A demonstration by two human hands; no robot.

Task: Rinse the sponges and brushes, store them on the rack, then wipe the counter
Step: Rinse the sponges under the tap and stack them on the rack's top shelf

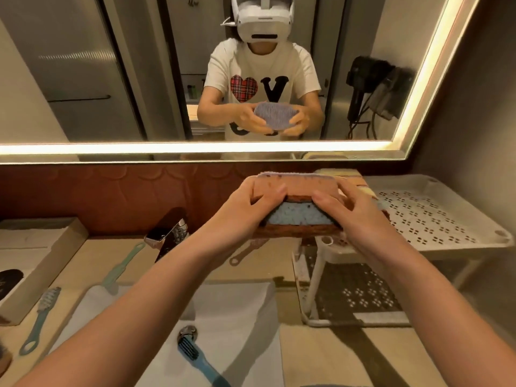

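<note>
Both hands grip a stack of sponges (297, 212) in the air in front of the mirror (111, 79), above the back edge of the worktop (377, 356). The stack's long axis runs left to right and roughly level. The left hand (251, 212) wraps its left end and the right hand (353, 216) its right end. On each hand the fingers curl behind the stack and the thumb presses the near face, so the sponges are pinched together.

The white perforated rack (435, 216) stands at the right, and the stack's right end overlaps the left edge of its top shelf in this view. The right hand is the nearer one, so storing the stack probably calls for a short carry to the right.

A blue brush (195, 356) lies in the basin (237, 311) below.

The only writing is a "V" beside a plaid heart on the T-shirt (259, 88) reflected in the mirror. No brand can be read.
</note>
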